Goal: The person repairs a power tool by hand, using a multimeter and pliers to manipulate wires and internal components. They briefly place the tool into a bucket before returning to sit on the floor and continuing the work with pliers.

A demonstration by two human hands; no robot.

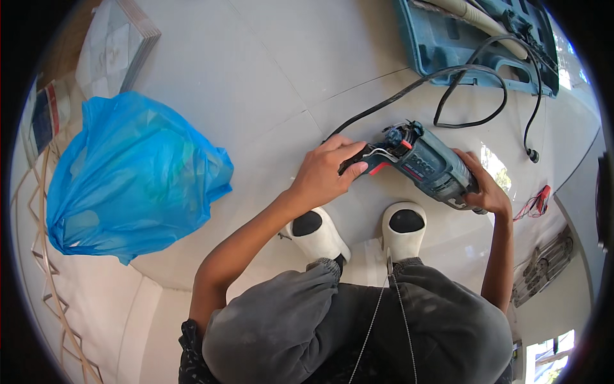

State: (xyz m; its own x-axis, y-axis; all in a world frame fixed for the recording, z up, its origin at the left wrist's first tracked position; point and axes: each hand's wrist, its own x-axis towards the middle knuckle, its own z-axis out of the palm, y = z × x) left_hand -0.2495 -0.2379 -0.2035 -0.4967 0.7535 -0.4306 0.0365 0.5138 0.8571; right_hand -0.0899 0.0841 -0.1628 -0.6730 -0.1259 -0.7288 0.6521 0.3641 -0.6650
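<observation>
White floor tiles (pixel 268 77) lie under a drill (pixel 422 165) with its rear housing open (wires and switch bared). Left hand (pixel 323 173) pinches the handle end; right hand (pixel 487 189) is closed around the front. Its cable (pixel 409 93) runs beyond the hands to a blue case (pixel 448 45). Left of the left hand sits a blue bag (pixel 128 173). Reassembly looks undone.
</observation>
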